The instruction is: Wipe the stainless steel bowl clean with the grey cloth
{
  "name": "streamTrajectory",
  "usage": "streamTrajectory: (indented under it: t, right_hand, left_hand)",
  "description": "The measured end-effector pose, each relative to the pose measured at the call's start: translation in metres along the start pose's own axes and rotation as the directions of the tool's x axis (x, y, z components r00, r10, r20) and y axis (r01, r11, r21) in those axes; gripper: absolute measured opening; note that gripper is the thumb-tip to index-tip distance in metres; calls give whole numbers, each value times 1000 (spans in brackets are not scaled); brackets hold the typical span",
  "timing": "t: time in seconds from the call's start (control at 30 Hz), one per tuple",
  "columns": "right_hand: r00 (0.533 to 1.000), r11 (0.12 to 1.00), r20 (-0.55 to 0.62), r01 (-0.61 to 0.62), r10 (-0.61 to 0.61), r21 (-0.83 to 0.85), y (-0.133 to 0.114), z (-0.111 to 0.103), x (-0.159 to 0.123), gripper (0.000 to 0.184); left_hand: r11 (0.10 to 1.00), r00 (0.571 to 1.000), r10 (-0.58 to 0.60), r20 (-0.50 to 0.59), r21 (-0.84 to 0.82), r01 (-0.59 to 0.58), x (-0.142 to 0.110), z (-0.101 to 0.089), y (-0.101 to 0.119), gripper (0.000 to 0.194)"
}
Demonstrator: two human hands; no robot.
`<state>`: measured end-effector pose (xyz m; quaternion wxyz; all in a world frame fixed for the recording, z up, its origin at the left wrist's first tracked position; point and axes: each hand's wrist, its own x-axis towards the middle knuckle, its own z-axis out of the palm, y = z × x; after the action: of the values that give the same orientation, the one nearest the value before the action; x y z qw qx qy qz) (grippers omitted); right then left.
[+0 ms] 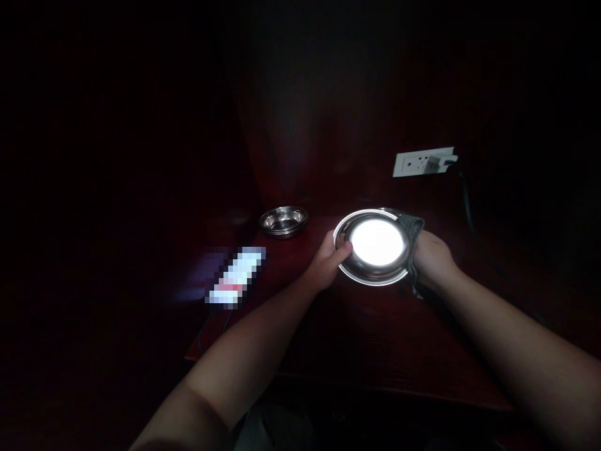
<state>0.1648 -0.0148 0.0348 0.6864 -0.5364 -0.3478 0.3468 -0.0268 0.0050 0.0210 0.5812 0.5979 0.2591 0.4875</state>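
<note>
A shiny steel bowl (370, 274) is held up over the dark red table, its inside facing me and its middle washed out by glare. My left hand (328, 260) grips the left rim, with the thumb laid over the inner wall. On the other side my right hand (434, 260) is closed round a dark grey-green cloth (413, 235), which is folded over the bowl's right rim. The fingers of my right hand are mostly hidden behind the cloth and the bowl.
Several steel bowls (284, 220) appear stacked at the table's back left. Nearer stands a lit, blurred phone screen (237, 275) with a cable below it. A wall socket (425, 161) with a plug and hanging cord is at the right. The table's front edge (375, 388) runs below my arms.
</note>
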Motion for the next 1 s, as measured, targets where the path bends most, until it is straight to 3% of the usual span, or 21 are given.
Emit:
streamTrajectory:
  t: [0.33, 0.83, 1.0]
  right_hand:
    - [997, 999, 60, -52, 51, 10, 5, -1, 3, 23]
    - [993, 996, 113, -18, 28, -87, 1, -2, 1, 18]
    - [989, 998, 144, -29, 36, -50, 1, -2, 1, 18]
  left_hand:
    - [991, 992, 119, 49, 52, -122, 1, -3, -1, 51]
    - [985, 987, 149, 56, 76, -153, 2, -3, 3, 52]
    - [982, 987, 149, 53, 111, -154, 2, -4, 0, 54]
